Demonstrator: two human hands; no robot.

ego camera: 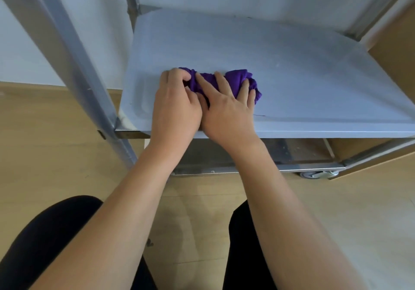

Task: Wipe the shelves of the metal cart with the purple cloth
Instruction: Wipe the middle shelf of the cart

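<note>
Both hands sit side by side on the purple cloth [226,80], and the way they hold it suits wiping rather than carrying. The left hand [176,107] has its fingers curled into the bunched fabric at the cloth's left end, gripping a fold, while the right hand [226,110] lies flatter, fingers spread across the middle and right of the bundle and pressing it down. That split seems sensible: one hand keeps the wad from unrolling, the other supplies the pressure (the thumbs are tucked between the hands and mostly hidden). The cloth is crumpled into a long lump, not opened flat, lying on the middle shelf [303,76] of the metal cart [74,49], near the front edge and toward its left side; so it reads as a stroke in progress on this shelf. The rest of the shelf to the right and back is bare and shows a few pale specks. Below, a lower shelf [298,150] looks scuffed and dusty, probably not yet wiped. A caster [314,174] stands on the wooden floor [51,132], so a hard push could roll the cart. The person's knees in dark trousers flank the forearms, suggesting a crouch to reach this level.
</note>
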